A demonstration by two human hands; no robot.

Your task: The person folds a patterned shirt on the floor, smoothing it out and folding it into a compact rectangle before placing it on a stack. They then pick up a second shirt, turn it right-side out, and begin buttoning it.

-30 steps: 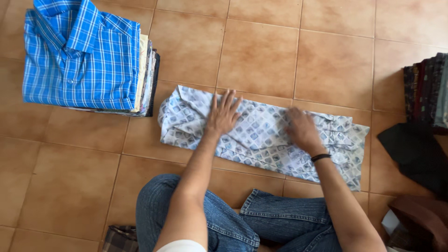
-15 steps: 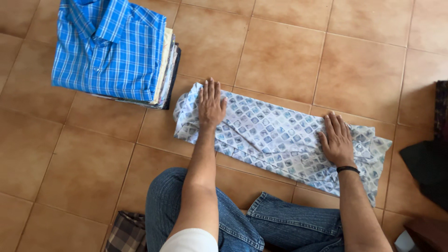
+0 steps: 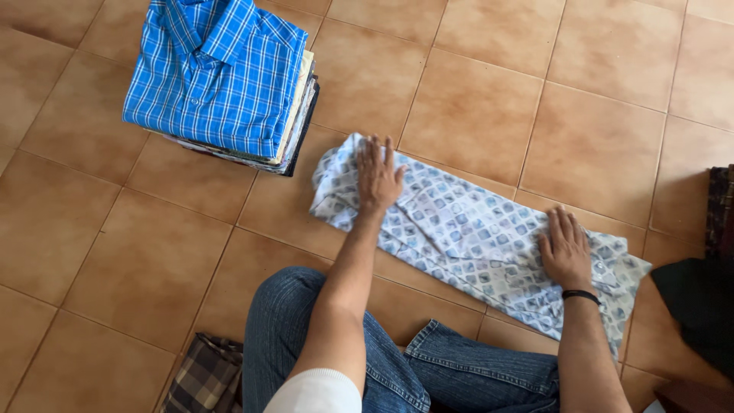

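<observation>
Tiled floor (image 3: 474,92), head view: patterned shirt (image 3: 466,229) lies folded into a long strip before the seated person's knees. Left hand (image 3: 378,177) and right hand (image 3: 566,248) press flat on opposite ends, fingers spread, gripping nothing. Stack of folded shirts (image 3: 229,84) stands just beside the left end.

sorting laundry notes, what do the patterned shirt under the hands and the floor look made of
Patterned shirt: thin woven cloth, probably cotton or a blend, matte; it creases softly under the left hand and right hand. Floor: glazed ceramic tile, mottled orange-brown, slight sheen, grout lines.
</observation>
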